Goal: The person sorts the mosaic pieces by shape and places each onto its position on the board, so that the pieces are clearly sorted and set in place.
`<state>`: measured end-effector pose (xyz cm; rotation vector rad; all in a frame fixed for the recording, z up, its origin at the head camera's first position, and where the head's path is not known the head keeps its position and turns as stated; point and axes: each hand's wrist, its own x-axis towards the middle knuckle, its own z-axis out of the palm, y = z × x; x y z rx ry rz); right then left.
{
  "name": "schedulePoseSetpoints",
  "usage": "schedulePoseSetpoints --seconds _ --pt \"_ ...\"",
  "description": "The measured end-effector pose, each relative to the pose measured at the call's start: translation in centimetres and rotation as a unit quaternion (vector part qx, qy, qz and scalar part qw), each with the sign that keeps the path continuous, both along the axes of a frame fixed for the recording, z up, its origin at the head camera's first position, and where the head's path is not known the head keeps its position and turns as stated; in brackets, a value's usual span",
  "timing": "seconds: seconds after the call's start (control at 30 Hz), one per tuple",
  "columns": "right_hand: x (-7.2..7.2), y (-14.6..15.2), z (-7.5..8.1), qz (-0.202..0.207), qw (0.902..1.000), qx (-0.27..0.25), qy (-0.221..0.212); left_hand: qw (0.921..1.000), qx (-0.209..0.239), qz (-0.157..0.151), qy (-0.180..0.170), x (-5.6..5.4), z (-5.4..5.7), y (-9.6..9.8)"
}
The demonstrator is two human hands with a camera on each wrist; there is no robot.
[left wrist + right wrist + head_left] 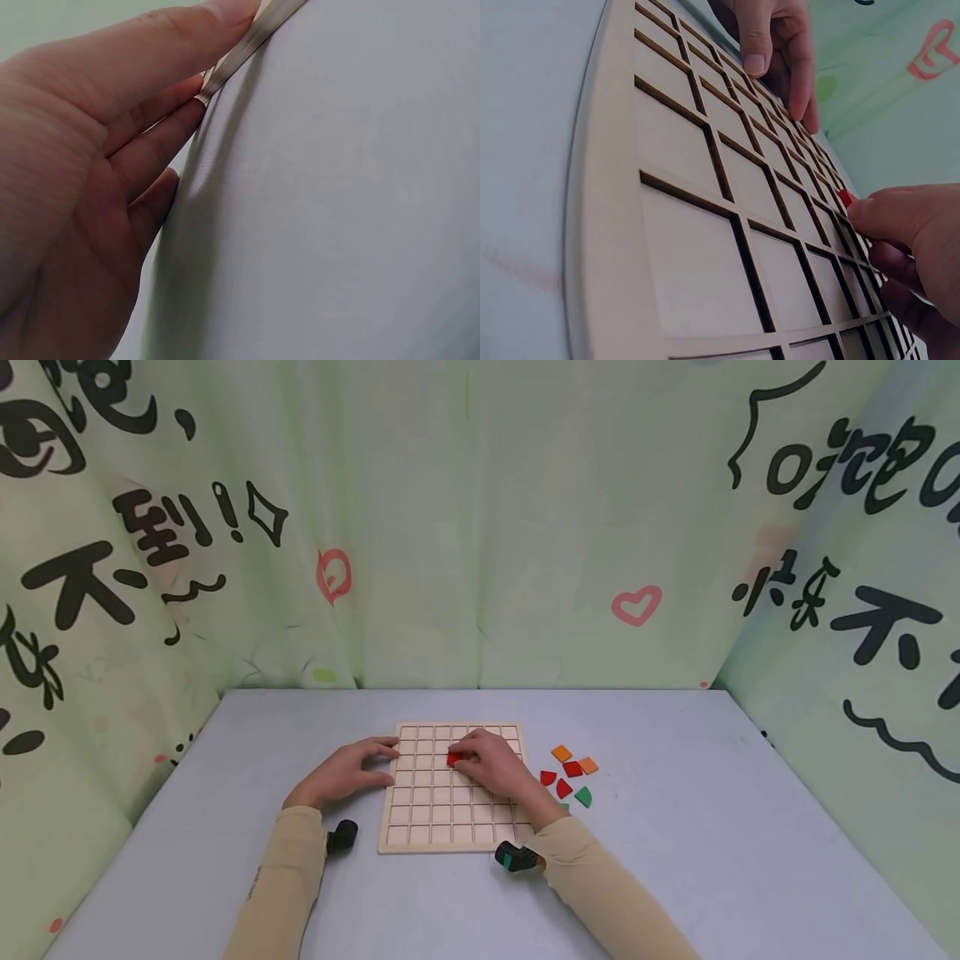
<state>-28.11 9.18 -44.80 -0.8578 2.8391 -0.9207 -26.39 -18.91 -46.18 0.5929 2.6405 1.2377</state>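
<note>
A wooden grid board [420,850] with square cells lies flat on the table. My right hand [495,764] pinches a red tile [453,759] between thumb and fingers over the upper middle cells; that tile's edge also shows in the right wrist view, where the hand [926,240] hides most of it. Whether the tile sits inside a cell I cannot tell. At the board's left edge, my left hand [345,772] touches the frame with thumb and fingertips, its fingers extended. In the left wrist view this hand [82,157] rests against the thin wooden edge.
Right of the board lie loose pieces: orange squares [562,753], a red square [572,769], red rounded pieces [564,788] and a green rounded piece [583,796]. Another green piece is partly hidden by my right wrist. Printed curtains [480,527] surround the white table [675,827].
</note>
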Motion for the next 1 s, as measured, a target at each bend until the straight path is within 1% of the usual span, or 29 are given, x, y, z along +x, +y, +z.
schedulePoseSetpoints --seconds 0.1,0.4,0.53,0.73,0.87,1.0 --pt "-0.1 -0.2 -0.2 0.002 1.0000 0.002 0.002 1.0000 -0.005 0.002 -0.002 0.0 0.0 0.0" --pt "-0.2 -1.0 -0.6 0.023 0.9990 0.010 0.037 0.9999 -0.012 0.009 -0.007 -0.1 -0.2 0.0" --pt "-0.3 -1.4 -0.6 0.026 0.9988 0.013 0.039 0.9998 -0.013 0.009 -0.007 -0.1 -0.2 0.0" --pt "-0.4 -1.7 -0.9 0.025 0.9980 0.027 0.052 0.9999 -0.016 0.005 -0.002 -0.1 -0.3 0.0" --pt "-0.3 -1.8 -0.8 0.019 0.9983 0.025 0.049 0.9999 -0.013 -0.001 0.002 -0.2 -0.3 -0.1" --pt "-0.1 -2.0 -0.6 0.016 0.9984 0.027 0.047 0.9999 -0.011 -0.002 -0.001 -0.3 -0.5 -0.2"
